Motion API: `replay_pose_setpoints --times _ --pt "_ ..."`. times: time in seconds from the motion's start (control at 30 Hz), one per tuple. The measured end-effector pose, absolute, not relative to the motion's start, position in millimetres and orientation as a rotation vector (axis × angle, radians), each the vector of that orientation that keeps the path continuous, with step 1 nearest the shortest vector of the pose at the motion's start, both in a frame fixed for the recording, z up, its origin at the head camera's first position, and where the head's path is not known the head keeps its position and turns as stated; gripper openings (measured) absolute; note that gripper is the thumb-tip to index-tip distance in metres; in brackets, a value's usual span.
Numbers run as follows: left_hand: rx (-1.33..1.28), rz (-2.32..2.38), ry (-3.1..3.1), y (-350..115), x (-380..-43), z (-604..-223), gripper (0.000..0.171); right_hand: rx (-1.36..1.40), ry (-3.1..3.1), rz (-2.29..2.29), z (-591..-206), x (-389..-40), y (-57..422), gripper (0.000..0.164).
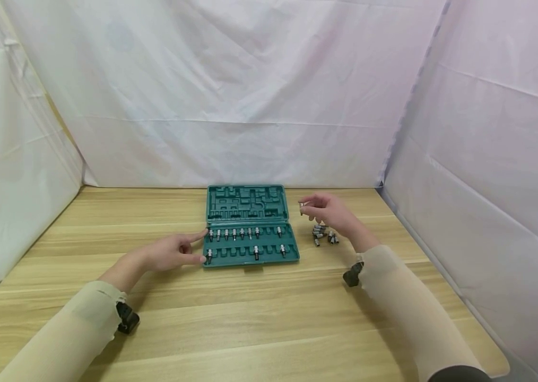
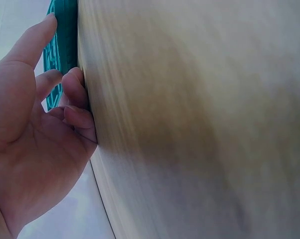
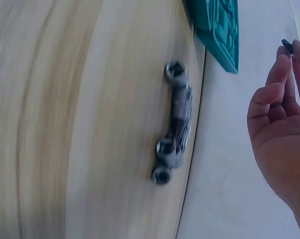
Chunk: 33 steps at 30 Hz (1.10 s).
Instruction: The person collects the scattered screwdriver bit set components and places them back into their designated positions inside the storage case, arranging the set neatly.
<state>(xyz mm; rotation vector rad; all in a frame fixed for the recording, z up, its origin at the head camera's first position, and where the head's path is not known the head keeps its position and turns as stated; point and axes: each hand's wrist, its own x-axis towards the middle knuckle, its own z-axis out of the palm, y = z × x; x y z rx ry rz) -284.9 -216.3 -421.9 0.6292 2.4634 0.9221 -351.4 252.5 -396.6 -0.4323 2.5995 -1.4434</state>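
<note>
A green socket case (image 1: pixel 251 261) lies unfolded on the table, several silver-and-black bit sockets (image 1: pixel 256 253) standing in its near half. My left hand (image 1: pixel 170 252) touches the case's left side, index fingertip near the hinge and thumb at the near corner; its other fingers are bent under the palm in the left wrist view. Off the case's right side, my right hand (image 1: pixel 328 212) pinches one small bit socket (image 1: pixel 301 208) between thumb and fingertips, raised above the table. In the right wrist view only its dark tip (image 3: pixel 287 46) shows.
Below my right hand, a loose pile of bit sockets (image 1: pixel 319 232) lies on the wooden table (image 1: pixel 231 323), right of the case. The moulded lid (image 1: pixel 247 202) leans back toward a white cloth wall (image 1: pixel 231 106). More white cloth hangs at both sides.
</note>
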Motion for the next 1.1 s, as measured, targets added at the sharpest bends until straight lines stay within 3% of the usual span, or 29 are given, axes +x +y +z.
replay_pose_setpoints --times 0.5,1.1 --pt "0.617 0.948 2.44 -216.6 -285.8 -422.6 0.09 -0.548 2.588 -1.298 -401.0 -351.0 207.2 0.042" --pt "0.622 0.952 2.443 -217.0 -286.5 -422.6 0.091 -0.543 2.598 -1.09 -417.9 -362.7 174.4 0.018"
